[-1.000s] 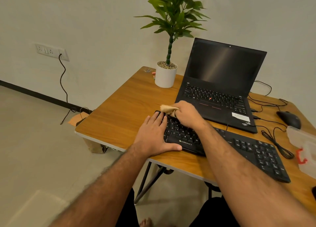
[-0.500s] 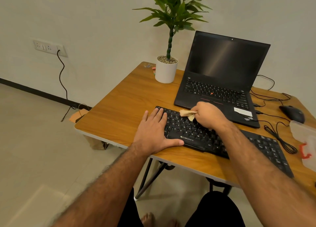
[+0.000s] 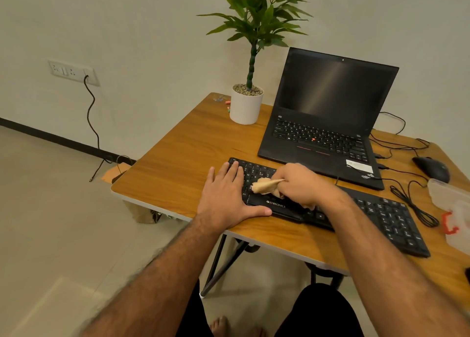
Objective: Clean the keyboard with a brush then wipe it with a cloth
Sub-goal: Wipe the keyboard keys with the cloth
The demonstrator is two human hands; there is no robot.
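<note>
Reading from the left edge of the table to the right, we meet first the left hand. It lies flat, fingers straight, over the left end of the keyboard, with the thumb along the keyboard's near edge; it appears to steady the board and grips nothing. The keyboard runs slantwise along the near edge of the table, from near the middle toward the near right corner.

Next we find the right hand, fingers curled round a bunched tan cloth. A tuft of the cloth sticks out to the left of the fist and rests on the keys of the keyboard's left half, just beside the fingertips of the left hand. We see no brush in the frame, so we judge the brushing done and the wiping step in hand.

Behind the keyboard, near the far edge, stands a potted plant; to its right an open laptop with a dark screen has its front edge just behind the keyboard. Toward the right edge lie a mouse, loose black cables and a clear plastic box, cut off by the frame.

For the next move, we judge that the cloth should travel rightward along the key rows toward the number pad, which lies uncovered. This calls for steady, light pressure and for the left hand holding the board so it does not slide.
</note>
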